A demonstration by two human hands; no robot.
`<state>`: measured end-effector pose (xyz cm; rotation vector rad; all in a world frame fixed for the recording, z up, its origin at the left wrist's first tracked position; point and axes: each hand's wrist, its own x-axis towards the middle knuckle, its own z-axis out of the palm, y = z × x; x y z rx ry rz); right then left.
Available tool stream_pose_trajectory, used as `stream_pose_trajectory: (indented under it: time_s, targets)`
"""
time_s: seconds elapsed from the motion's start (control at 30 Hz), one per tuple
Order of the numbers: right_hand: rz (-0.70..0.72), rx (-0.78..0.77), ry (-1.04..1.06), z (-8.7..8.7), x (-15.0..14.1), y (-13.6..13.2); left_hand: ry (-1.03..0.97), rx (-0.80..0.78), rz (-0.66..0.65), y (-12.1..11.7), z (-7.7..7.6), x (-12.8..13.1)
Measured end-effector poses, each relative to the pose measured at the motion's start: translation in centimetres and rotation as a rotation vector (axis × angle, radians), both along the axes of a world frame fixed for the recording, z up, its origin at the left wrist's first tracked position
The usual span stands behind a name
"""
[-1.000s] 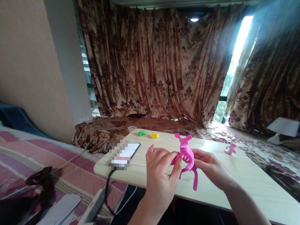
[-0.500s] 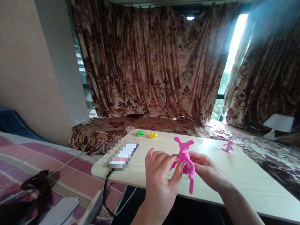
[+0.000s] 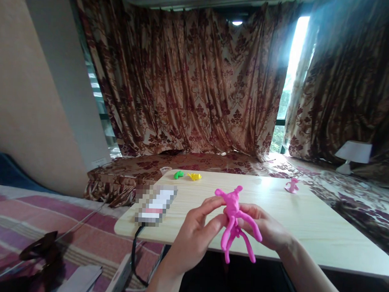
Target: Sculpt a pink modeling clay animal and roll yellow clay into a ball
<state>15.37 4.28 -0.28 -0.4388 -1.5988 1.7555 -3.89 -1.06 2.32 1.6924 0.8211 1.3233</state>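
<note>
A pink clay figure (image 3: 233,203) with two round ears and long thin limbs is held up over the table's near edge. From its left side my left hand (image 3: 199,229) pinches it between thumb and fingers. My right hand (image 3: 264,225) grips the figure from the other side, its fingertips partly hidden behind the limbs. The head is at the top, and the limbs hang down toward me.
On the pale wooden table (image 3: 309,235) lie a green clay piece (image 3: 178,175) and a yellow one (image 3: 195,176) at the back. A small pink figure (image 3: 292,185) stands at the back right. A blurred-out phone-like device (image 3: 157,204) with a black cable (image 3: 133,250) is at the left.
The pink figure has been turned in my hands, so its ears, head and several limbs now show more clearly. My left hand has shifted slightly left. The view has swung a little.
</note>
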Motion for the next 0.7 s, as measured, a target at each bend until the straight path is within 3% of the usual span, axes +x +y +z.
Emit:
stream_pose_trajectory:
  time_s: [0.1, 0.23, 0.3, 0.47, 0.6, 0.7]
  targets:
    - [0.026, -0.006, -0.024, -0.2, -0.6, -0.2, -0.063, -0.093, -0.152, 0.5, -0.4, 0.4]
    - [0.024, 0.086, -0.108, 0.4, -0.6, -0.7, -0.097, -0.098, -0.173, 1.1, -1.2, 0.4]
    - [-0.109, 0.167, -0.128, 0.9, 0.0, -1.2, -0.13, -0.094, -0.147, 1.5, -1.7, 0.1]
    - [-0.631, 0.297, -0.192, 1.5, 1.3, -3.5, -0.186, -0.12, -0.051, 2.2, -2.3, -0.8]
    - [-0.808, 0.63, -0.409, 1.7, 0.2, -4.9, -0.121, -0.129, -0.052, 2.2, -1.9, -0.6]
    - [-0.825, 0.761, -0.45, 1.8, -0.6, -5.2, -0.166, -0.142, -0.044, 2.2, -2.2, -0.5]
